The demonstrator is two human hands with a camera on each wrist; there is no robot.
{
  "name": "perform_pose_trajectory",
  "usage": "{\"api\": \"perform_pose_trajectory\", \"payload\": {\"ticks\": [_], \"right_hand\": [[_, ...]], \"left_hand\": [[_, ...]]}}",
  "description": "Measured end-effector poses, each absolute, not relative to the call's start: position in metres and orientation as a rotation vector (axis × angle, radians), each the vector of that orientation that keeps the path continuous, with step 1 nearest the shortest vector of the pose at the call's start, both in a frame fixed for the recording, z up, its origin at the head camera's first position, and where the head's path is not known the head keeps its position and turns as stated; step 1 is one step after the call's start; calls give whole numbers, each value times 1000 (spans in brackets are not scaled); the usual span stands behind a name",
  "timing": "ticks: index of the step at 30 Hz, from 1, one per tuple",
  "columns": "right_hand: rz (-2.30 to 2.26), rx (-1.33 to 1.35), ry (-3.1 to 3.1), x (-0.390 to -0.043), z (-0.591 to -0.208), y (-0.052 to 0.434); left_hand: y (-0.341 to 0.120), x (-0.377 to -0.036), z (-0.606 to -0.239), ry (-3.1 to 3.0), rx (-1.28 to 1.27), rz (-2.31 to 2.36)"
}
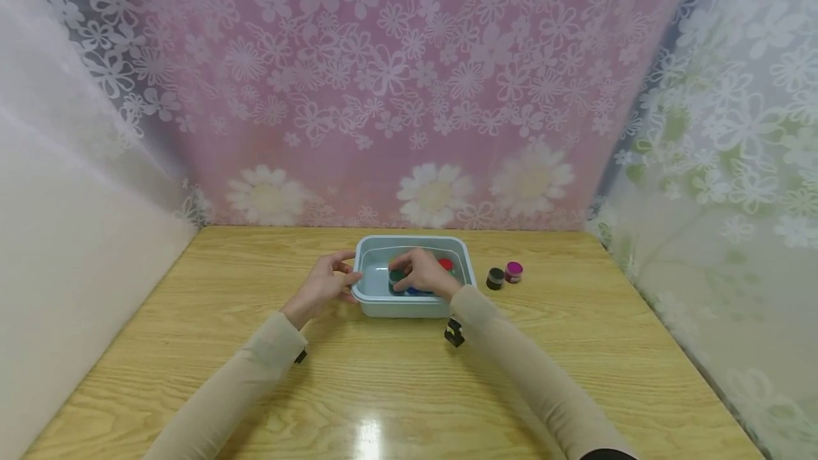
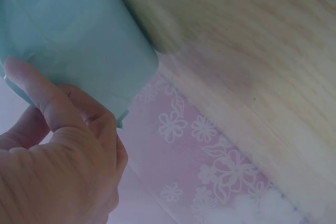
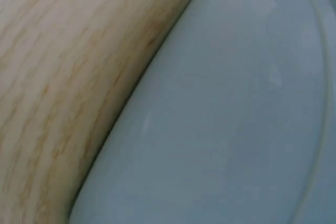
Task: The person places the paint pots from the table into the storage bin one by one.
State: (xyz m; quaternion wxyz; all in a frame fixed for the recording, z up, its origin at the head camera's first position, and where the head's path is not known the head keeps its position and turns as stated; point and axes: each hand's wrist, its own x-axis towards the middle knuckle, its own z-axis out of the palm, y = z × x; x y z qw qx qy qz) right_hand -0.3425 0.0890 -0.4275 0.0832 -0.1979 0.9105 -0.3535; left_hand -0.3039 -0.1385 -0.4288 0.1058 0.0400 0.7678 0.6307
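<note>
Pale blue tub point(image 1: 414, 304) sits mid-bench point(image 1: 192, 346); the left hand point(image 1: 322, 288) grips its left rim. The right hand point(image 1: 423, 273) reaches inside, seemingly curled on a green-lidded jar point(image 1: 396, 277), beside a red-lidded jar point(image 1: 445, 264).

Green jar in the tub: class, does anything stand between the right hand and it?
Nothing visible does. The right hand is already inside the tub, its grip on the green jar. The left hand holds the tub's left rim.

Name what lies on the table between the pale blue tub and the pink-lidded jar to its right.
In the head view, a black-lidded jar stands between the tub and the pink-lidded jar, next to the latter.
</note>
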Motion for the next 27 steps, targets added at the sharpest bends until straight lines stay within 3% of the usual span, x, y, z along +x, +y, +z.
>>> {"api": "perform_pose_trajectory", "payload": {"ticks": [27], "right_hand": [[-1049, -586, 2710, -338, -423, 92]], "left_hand": [[-137, -297, -420, 2250, 87, 1847]]}}
